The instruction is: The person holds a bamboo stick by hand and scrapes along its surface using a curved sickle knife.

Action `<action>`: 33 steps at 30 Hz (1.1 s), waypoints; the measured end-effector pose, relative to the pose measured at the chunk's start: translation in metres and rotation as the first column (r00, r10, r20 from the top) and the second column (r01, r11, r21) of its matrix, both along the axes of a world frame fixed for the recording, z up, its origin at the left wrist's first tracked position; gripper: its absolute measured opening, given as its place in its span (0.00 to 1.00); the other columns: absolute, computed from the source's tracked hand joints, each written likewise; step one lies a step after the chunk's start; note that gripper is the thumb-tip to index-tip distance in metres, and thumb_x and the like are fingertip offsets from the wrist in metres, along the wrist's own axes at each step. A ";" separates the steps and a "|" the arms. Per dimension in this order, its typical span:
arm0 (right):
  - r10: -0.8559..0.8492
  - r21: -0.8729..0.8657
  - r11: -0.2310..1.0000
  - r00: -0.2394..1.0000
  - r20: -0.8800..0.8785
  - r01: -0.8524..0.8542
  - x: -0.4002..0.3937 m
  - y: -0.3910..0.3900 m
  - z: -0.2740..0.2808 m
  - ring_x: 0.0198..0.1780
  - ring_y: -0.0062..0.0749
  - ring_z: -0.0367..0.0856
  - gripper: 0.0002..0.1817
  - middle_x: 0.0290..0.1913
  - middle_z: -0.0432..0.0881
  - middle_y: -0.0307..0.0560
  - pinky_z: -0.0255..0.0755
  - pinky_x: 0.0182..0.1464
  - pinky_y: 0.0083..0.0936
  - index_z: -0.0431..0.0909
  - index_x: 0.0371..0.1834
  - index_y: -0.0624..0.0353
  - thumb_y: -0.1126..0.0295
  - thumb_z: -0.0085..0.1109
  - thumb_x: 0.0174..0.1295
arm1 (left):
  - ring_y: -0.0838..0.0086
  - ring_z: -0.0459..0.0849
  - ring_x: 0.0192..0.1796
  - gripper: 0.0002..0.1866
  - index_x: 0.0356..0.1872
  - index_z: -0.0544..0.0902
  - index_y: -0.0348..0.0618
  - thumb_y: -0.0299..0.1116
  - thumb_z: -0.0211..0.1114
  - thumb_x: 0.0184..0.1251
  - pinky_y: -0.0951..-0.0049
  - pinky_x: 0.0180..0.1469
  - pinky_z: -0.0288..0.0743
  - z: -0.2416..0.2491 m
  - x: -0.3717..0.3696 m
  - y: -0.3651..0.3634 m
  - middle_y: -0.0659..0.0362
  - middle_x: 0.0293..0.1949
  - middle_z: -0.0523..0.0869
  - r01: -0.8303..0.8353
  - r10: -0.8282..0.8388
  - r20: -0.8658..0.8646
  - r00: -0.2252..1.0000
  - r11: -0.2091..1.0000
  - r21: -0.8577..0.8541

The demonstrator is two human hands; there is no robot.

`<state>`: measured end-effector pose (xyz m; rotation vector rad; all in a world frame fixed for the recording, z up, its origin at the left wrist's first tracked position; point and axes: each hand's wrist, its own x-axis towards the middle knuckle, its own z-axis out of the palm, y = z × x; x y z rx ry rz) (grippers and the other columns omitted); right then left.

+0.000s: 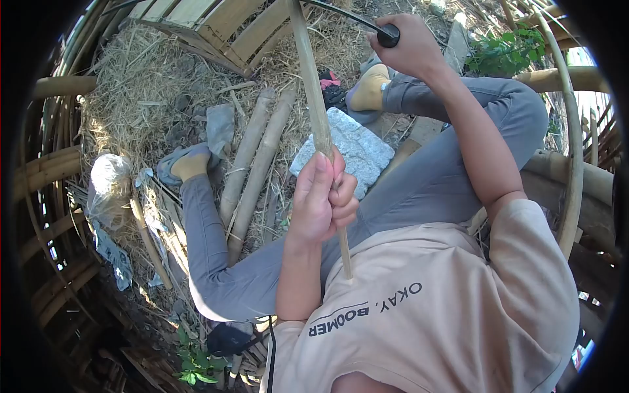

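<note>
A long pale wooden stick (313, 92) runs from the top of the view down to the front of the printed shirt. My left hand (322, 200) is wrapped round its lower part, thumb uppermost. At the upper right, my right hand (409, 49) is closed on the black handle (388, 35) of a tool. The tool's thin dark blade (341, 12) reaches left toward the stick's upper part; whether they touch is unclear. Below the stick's middle, a rough whitish stone block (350, 150) lies between my legs.
Two bamboo poles (265, 154) lie on straw-covered ground left of the stone. A slatted wooden crate (229, 29) stands at the top. Plastic scraps (111, 177) and a bamboo piece (151, 242) lie at the left. A curved pole (573, 131) rises at the right.
</note>
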<state>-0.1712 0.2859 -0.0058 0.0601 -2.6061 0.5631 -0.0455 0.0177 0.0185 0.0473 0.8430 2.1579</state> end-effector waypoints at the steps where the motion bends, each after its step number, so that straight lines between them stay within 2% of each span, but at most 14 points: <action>1: 0.000 -0.025 1.000 0.999 0.032 0.001 0.005 -0.004 0.009 0.38 0.48 0.87 0.17 0.32 0.87 0.53 0.81 0.46 0.38 0.88 0.40 0.59 0.62 0.68 0.48 | 0.90 0.46 0.13 0.20 0.34 0.61 0.52 0.55 0.37 0.82 0.82 0.12 0.38 -0.001 -0.001 -0.002 0.72 0.16 0.53 -0.018 0.017 -0.012 1.000 0.999 -0.034; 2: -0.010 -0.093 0.995 0.970 0.242 0.033 0.011 -0.010 0.018 0.38 0.48 0.87 0.16 0.31 0.87 0.52 0.81 0.44 0.39 0.88 0.38 0.57 0.62 0.68 0.48 | 0.90 0.46 0.13 0.20 0.34 0.62 0.52 0.55 0.37 0.83 0.82 0.13 0.39 -0.003 -0.003 -0.004 0.72 0.16 0.54 -0.035 0.033 -0.024 0.999 0.997 -0.070; 5: 0.082 0.000 0.996 0.971 0.226 -0.084 0.020 -0.028 0.020 0.36 0.49 0.86 0.15 0.29 0.86 0.51 0.81 0.42 0.41 0.88 0.38 0.54 0.61 0.69 0.46 | 0.89 0.51 0.15 0.20 0.35 0.64 0.50 0.54 0.42 0.82 0.83 0.15 0.43 -0.010 -0.011 -0.014 0.71 0.17 0.57 -0.058 0.057 -0.015 0.998 0.987 -0.152; 6: 0.105 0.012 0.994 0.981 0.166 -0.109 0.024 -0.034 0.017 0.34 0.49 0.86 0.16 0.27 0.86 0.50 0.80 0.39 0.42 0.88 0.37 0.51 0.61 0.70 0.43 | 0.89 0.51 0.15 0.20 0.35 0.64 0.50 0.53 0.41 0.83 0.83 0.15 0.43 -0.012 -0.011 -0.014 0.71 0.17 0.57 -0.089 0.083 -0.036 0.996 0.976 -0.201; 10: 0.254 0.075 0.953 0.909 0.332 -0.294 0.033 -0.056 0.024 0.34 0.48 0.85 0.17 0.26 0.85 0.49 0.79 0.38 0.42 0.87 0.35 0.50 0.62 0.70 0.38 | 0.89 0.50 0.15 0.19 0.34 0.64 0.50 0.51 0.41 0.83 0.82 0.15 0.42 -0.020 -0.009 -0.007 0.71 0.18 0.57 -0.199 0.162 -0.130 0.978 0.908 -0.368; 13: 0.377 -0.003 0.924 0.906 0.191 -0.384 0.042 -0.070 0.012 0.28 0.53 0.81 0.13 0.19 0.79 0.52 0.75 0.32 0.44 0.83 0.26 0.56 0.66 0.67 0.33 | 0.89 0.50 0.15 0.19 0.34 0.64 0.50 0.51 0.41 0.83 0.82 0.15 0.42 -0.023 -0.008 -0.002 0.71 0.18 0.57 -0.245 0.189 -0.171 0.967 0.872 -0.423; 14: 0.388 -0.009 0.916 0.881 0.271 -0.400 0.044 -0.073 0.012 0.28 0.53 0.81 0.13 0.20 0.79 0.53 0.74 0.32 0.43 0.83 0.27 0.56 0.67 0.66 0.33 | 0.89 0.50 0.15 0.19 0.34 0.64 0.50 0.51 0.42 0.83 0.82 0.15 0.42 -0.023 -0.007 -0.001 0.71 0.18 0.57 -0.256 0.196 -0.180 0.964 0.865 -0.432; 17: 0.405 -0.016 0.908 0.868 0.288 -0.418 0.045 -0.075 0.011 0.28 0.54 0.81 0.16 0.21 0.80 0.53 0.74 0.33 0.43 0.85 0.29 0.57 0.69 0.67 0.31 | 0.88 0.53 0.13 0.17 0.36 0.64 0.48 0.48 0.41 0.84 0.81 0.14 0.47 -0.023 -0.004 0.001 0.69 0.17 0.58 -0.245 0.186 -0.181 0.966 0.883 -0.399; 20: 0.439 -0.127 0.898 0.862 0.253 -0.421 0.050 -0.073 0.011 0.29 0.54 0.81 0.18 0.22 0.81 0.54 0.74 0.33 0.42 0.85 0.30 0.57 0.69 0.68 0.29 | 0.89 0.50 0.14 0.19 0.34 0.63 0.50 0.51 0.41 0.83 0.81 0.14 0.42 -0.014 0.003 0.009 0.70 0.17 0.56 -0.281 0.188 -0.248 0.950 0.859 -0.428; 23: 0.413 -0.141 0.911 0.861 0.297 -0.388 0.051 -0.074 0.013 0.30 0.54 0.81 0.19 0.22 0.81 0.54 0.74 0.34 0.41 0.85 0.30 0.57 0.69 0.69 0.27 | 0.89 0.51 0.14 0.19 0.34 0.62 0.51 0.52 0.41 0.83 0.81 0.14 0.42 -0.012 0.004 0.008 0.71 0.16 0.56 -0.261 0.183 -0.224 0.957 0.879 -0.398; 26: 0.367 -0.032 0.925 0.873 0.320 -0.378 0.050 -0.073 0.017 0.30 0.52 0.82 0.19 0.22 0.81 0.53 0.74 0.34 0.41 0.85 0.30 0.57 0.69 0.69 0.27 | 0.88 0.51 0.13 0.18 0.35 0.62 0.48 0.50 0.41 0.83 0.80 0.14 0.45 -0.014 0.003 0.006 0.69 0.16 0.56 -0.222 0.174 -0.161 0.971 0.906 -0.360; 29: 0.366 -0.019 0.925 0.877 0.312 -0.380 0.050 -0.073 0.020 0.33 0.48 0.85 0.16 0.24 0.83 0.49 0.79 0.36 0.41 0.86 0.31 0.53 0.68 0.70 0.31 | 0.88 0.50 0.13 0.19 0.33 0.62 0.49 0.50 0.41 0.83 0.80 0.14 0.44 -0.014 0.002 0.006 0.69 0.16 0.55 -0.210 0.171 -0.141 0.975 0.916 -0.342; 33: 0.350 0.009 0.924 0.853 0.386 -0.383 0.045 -0.073 0.022 0.34 0.48 0.85 0.16 0.25 0.84 0.48 0.79 0.37 0.41 0.86 0.31 0.51 0.67 0.70 0.32 | 0.88 0.49 0.14 0.19 0.33 0.62 0.50 0.51 0.40 0.83 0.80 0.14 0.43 -0.014 0.001 0.006 0.70 0.16 0.55 -0.207 0.177 -0.122 0.977 0.926 -0.314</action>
